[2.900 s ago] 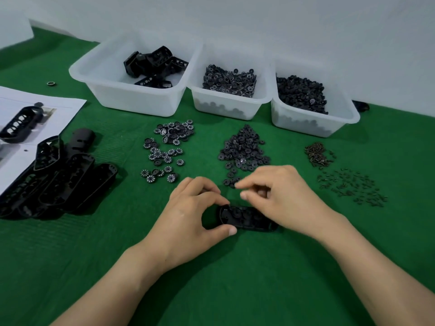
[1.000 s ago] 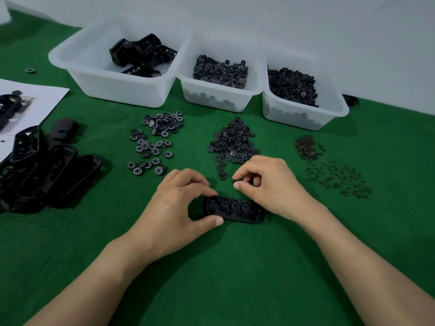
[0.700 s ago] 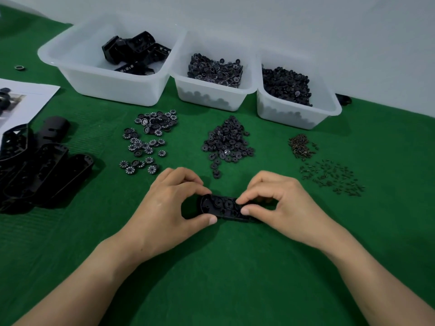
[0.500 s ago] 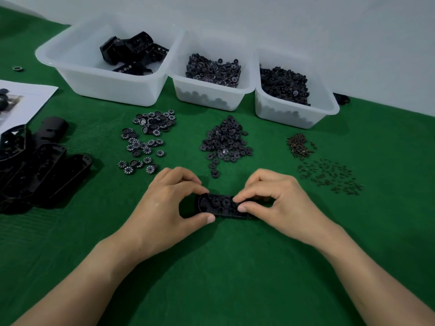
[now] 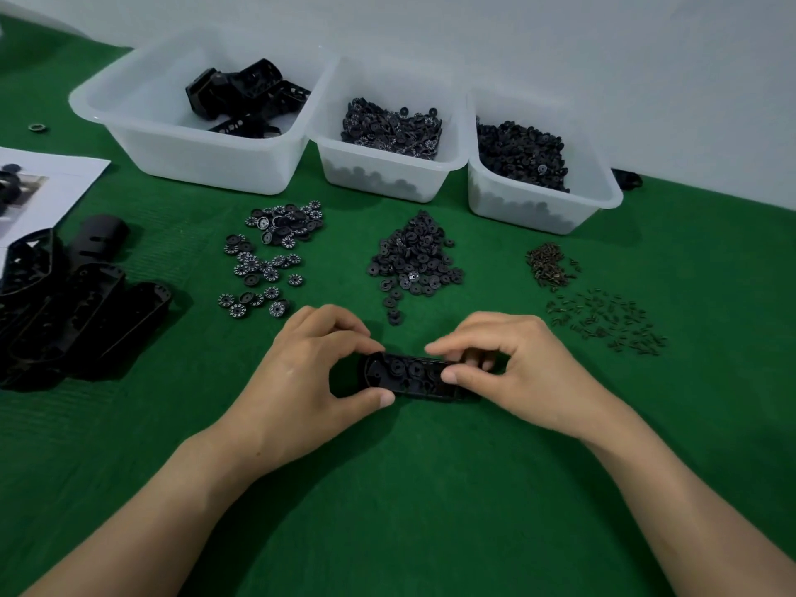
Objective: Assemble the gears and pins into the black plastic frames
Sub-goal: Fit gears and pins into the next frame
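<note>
A black oblong plastic frame (image 5: 409, 376) with gears seated in it lies on the green mat between my hands. My left hand (image 5: 301, 372) grips its left end between thumb and fingers. My right hand (image 5: 512, 368) pinches its right end, thumb in front and fingers curled over the back. Behind the frame lie a loose pile of white-marked gears (image 5: 271, 256), a heap of plain black gears (image 5: 413, 260), a small heap of brown pins (image 5: 549, 265) and scattered dark pins (image 5: 607, 323).
Three white bins stand at the back: one with black frames (image 5: 129, 135), one with marked gears (image 5: 387, 170), one with black gears (image 5: 594, 196). A pile of black frames (image 5: 64, 303) lies at left, beside a printed sheet (image 5: 60, 183). A small ring (image 5: 37, 128) sits far left.
My right hand moved from above the frame's far edge down to its right end and took hold of it. The left hand kept its grip throughout.
</note>
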A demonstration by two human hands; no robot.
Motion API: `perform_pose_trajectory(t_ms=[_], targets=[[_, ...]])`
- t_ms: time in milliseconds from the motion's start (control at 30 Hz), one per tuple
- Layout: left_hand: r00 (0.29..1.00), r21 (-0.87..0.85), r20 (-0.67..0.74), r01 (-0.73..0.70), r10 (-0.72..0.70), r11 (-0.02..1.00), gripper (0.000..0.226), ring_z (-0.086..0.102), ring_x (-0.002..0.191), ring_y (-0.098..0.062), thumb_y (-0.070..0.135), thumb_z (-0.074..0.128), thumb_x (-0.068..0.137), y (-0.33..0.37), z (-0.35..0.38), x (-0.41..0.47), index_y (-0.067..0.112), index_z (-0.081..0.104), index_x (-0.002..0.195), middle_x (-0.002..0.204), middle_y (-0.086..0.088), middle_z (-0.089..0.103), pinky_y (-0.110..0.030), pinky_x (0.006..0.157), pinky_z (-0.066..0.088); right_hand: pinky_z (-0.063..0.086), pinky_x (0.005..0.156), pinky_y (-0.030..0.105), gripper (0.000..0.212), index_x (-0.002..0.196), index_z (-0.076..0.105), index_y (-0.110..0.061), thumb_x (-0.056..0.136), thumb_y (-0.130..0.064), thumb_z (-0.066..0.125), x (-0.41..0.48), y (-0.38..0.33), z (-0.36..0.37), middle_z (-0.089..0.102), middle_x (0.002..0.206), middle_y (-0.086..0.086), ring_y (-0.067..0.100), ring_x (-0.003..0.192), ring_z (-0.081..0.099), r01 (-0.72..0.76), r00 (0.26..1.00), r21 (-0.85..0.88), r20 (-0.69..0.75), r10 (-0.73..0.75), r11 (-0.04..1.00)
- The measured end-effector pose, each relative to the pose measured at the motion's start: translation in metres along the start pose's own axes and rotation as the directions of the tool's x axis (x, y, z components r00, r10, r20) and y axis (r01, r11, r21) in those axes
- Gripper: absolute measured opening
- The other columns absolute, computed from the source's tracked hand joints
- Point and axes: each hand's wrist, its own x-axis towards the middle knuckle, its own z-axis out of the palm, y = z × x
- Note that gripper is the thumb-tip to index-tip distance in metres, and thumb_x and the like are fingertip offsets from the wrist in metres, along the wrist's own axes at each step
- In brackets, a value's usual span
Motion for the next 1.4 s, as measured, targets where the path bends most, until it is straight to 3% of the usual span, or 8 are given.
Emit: perform_pose_trajectory(t_ms=[67,200,367,533,767,900,1133,1400], targets=[[1.0,0.004,0.003,0.004,-0.004,1.0,0.043,0.041,0.098,-0.005,0.05,0.067,0.067,0.001,-0.001,0.0,0.023,0.067,0.1,0.102,0.012,0.052,-0.009,0.087,0.029,0.05,0.064,0.029,0.021,0.093,0.071,-0.028,0.08,-0.012,0.068,-0.003,0.001,-0.002,0.066,0.082,-0.011,0.009,0.071,0.06,-0.016,1.0,0.016,-0.027,0.017,1.0],[1.0,0.01,0.014,0.004,-0.004,1.0,0.049,0.042,0.098,-0.005,0.057,0.058,0.065,0.003,-0.001,0.0,0.024,0.067,0.1,0.102,0.011,0.052,-0.004,0.087,0.026,0.043,0.07,0.016,0.019,0.096,0.071,-0.023,0.083,-0.01,0.064,-0.011,0.001,0.003,0.062,0.091,-0.013,0.002,0.081,0.057,0.038,0.998,-0.111,-0.04,-0.043,0.993],[0.998,0.068,0.042,-0.044,0.041,0.997,0.054,0.044,0.098,-0.007,0.062,0.054,0.064,0.012,0.004,0.003,0.026,0.068,0.102,0.101,0.013,0.051,-0.023,0.088,0.032,0.046,0.074,0.015,0.02,0.102,0.069,-0.02,0.086,-0.011,0.061,-0.05,0.015,0.0,0.06,0.093,-0.012,0.003,0.083,0.058,-0.014,0.976,-0.102,-0.219,-0.008,0.995],[0.987,0.096,0.104,-0.135,0.125,0.986,0.056,0.047,0.093,-0.009,0.062,0.051,0.067,0.048,0.033,0.023,0.025,0.067,0.106,0.095,0.012,0.051,-0.024,0.087,0.034,0.037,0.064,0.002,0.015,0.089,0.072,-0.012,0.078,-0.003,0.069,-0.092,0.051,-0.027,0.06,0.078,-0.01,-0.007,0.072,0.053,-0.193,0.904,-0.147,-0.41,0.117,0.97],[0.963,0.042,0.183,-0.206,0.196,0.978,0.051,0.041,0.091,-0.008,0.055,0.061,0.07,0.1,0.084,0.056,0.024,0.063,0.111,0.094,0.01,0.048,-0.024,0.089,0.032,0.035,0.061,0.006,0.011,0.083,0.07,-0.013,0.077,-0.004,0.071,-0.114,0.101,-0.074,0.055,0.072,-0.011,-0.003,0.06,0.049,-0.487,0.756,-0.177,-0.576,0.311,0.855],[0.947,0.003,0.231,-0.229,0.222,0.973,0.049,0.042,0.093,-0.008,0.055,0.061,0.07,0.118,0.102,0.067,0.026,0.063,0.109,0.094,0.011,0.048,-0.027,0.093,0.032,0.039,0.071,0.019,0.01,0.09,0.069,-0.011,0.081,-0.008,0.066,-0.106,0.119,-0.089,0.055,0.077,-0.005,-0.005,0.063,0.045,-0.54,0.741,-0.201,-0.573,0.348,0.818],[0.94,-0.032,0.263,-0.219,0.219,0.975,0.043,0.041,0.096,-0.004,0.054,0.067,0.069,0.123,0.11,0.07,0.03,0.064,0.104,0.095,0.015,0.046,-0.018,0.094,0.026,0.041,0.069,0.023,0.005,0.081,0.069,-0.021,0.077,-0.021,0.071,-0.094,0.127,-0.096,0.052,0.073,-0.014,-0.005,0.062,0.044,-0.478,0.803,-0.216,-0.501,0.324,0.851],[0.959,-0.018,0.215,-0.188,0.187,0.982,0.044,0.046,0.094,-0.01,0.056,0.063,0.067,0.126,0.116,0.074,0.028,0.065,0.102,0.094,0.011,0.049,-0.032,0.092,0.034,0.042,0.063,0.018,0.008,0.07,0.068,-0.023,0.076,-0.019,0.072,-0.095,0.121,-0.094,0.057,0.069,-0.015,-0.003,0.061,0.049,-0.488,0.809,-0.184,-0.463,0.363,0.853]])
